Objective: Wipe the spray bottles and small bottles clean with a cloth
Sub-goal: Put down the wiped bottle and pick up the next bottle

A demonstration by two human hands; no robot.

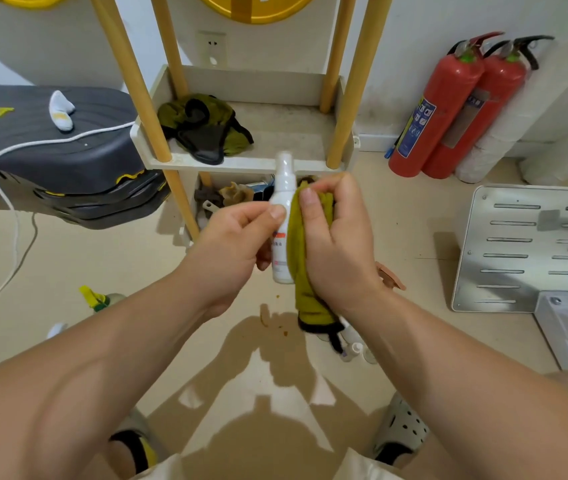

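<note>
A person's left hand (pixel 237 244) is pinching a white spray bottle (pixel 283 216) upright, while the right hand (pixel 336 244), fingers curled, is gripping an olive-green cloth (pixel 305 271) touching its side.

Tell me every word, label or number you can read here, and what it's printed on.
Nothing reads clearly enough to quote.
White spray bottle, in the left hand: red-banded label, print too blurred.
Front fire extinguisher: blue label with pictures, too small.
Dark grey platform: yellow lettering at its left end, too blurred.
</note>
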